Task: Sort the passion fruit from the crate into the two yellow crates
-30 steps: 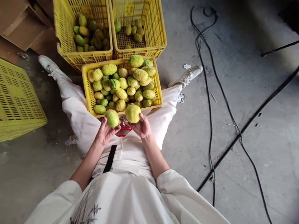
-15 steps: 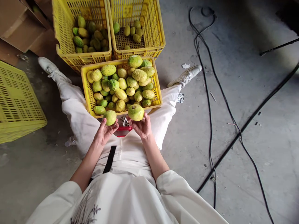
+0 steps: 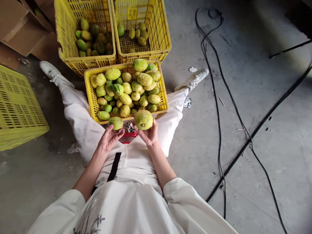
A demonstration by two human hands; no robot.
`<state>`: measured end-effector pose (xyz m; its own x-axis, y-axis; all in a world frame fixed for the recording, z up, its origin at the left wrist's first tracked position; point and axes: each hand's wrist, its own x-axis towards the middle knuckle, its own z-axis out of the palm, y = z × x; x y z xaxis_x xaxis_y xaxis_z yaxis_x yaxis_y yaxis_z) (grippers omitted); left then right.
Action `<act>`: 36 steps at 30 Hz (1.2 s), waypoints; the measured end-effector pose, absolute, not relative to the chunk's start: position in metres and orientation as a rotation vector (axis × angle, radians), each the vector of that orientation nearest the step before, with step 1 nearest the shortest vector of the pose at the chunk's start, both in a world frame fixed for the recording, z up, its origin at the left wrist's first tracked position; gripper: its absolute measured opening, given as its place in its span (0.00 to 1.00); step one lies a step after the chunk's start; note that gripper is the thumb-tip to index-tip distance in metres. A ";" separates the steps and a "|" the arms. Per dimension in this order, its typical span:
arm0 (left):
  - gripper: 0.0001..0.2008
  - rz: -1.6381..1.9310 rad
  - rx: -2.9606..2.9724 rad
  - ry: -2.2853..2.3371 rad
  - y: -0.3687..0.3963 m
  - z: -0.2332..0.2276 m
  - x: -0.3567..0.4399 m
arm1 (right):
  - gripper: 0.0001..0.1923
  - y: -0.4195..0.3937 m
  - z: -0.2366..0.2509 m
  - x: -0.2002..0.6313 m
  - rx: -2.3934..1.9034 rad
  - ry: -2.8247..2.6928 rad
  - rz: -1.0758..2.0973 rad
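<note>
My left hand (image 3: 110, 138) is closed around the side of an oval yellow-green fruit (image 3: 115, 123), thumb on its near left. In my right hand (image 3: 149, 134) sits a larger, rounder yellow-green fruit (image 3: 143, 120), its stem-end spot turned toward me. The two fruits are held apart, just above the near rim of a shallow yellow crate (image 3: 167, 103). That crate, between my legs, is piled with smooth and bumpy fruits (image 3: 125, 98), from green to yellow. What kind of fruit they are I cannot make out for sure.
Two deeper yellow crates stand behind: the left one (image 3: 87, 61) holds many fruits, the right one (image 3: 146, 55) several. Another yellow crate (image 3: 21, 107) is at far left, near cardboard boxes (image 3: 21, 29). Black cables (image 3: 253, 136) cross the floor at right. Something red (image 3: 128, 138) lies below my hands.
Both fruits have been turned in the fingers; the right one now shows its end spot toward me, lower down. The hands stay nearly in place.
</note>
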<state>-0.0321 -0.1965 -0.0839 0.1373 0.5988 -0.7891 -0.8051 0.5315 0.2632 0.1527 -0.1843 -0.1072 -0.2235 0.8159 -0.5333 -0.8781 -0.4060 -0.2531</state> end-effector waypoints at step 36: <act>0.20 1.088 -0.244 1.027 -0.195 -0.080 -0.033 | 0.26 -0.184 -0.107 0.151 -0.749 0.125 1.935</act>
